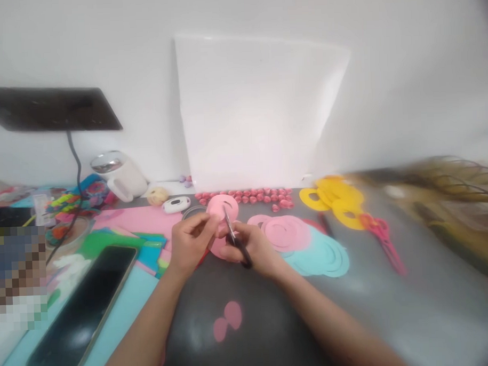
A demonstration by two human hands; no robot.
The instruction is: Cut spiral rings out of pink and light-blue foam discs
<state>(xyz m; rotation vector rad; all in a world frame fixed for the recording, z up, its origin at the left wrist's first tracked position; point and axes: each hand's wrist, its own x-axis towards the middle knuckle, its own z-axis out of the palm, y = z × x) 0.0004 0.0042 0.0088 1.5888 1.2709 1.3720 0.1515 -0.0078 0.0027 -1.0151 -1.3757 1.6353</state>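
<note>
My left hand (pixel 192 241) pinches the edge of a pink paper disc (pixel 219 203) and holds it up over the dark table. In my right hand (pixel 256 246) are scissors (pixel 244 252) with black handles, their blades on the disc, where a dark slit shows near its middle. Another pink paper piece (pixel 219 248) is partly hidden behind my fingers. Close to my right hand lie cut pink paper rings (pixel 286 233), overlapping light blue rings (pixel 322 255). Two small pink paper pieces (pixel 233 315) rest on the table in front of my hands.
Rolled red paper coils (pixel 260 196) line the wall side. Yellow rings (pixel 336 198) and pink scissors (pixel 384 242) lie at right. A phone (pixel 84 311), coloured sheets (pixel 137 221), a white mug (pixel 121 176) and a white device (pixel 176 204) occupy the left. A white board (pixel 261 107) leans on the wall.
</note>
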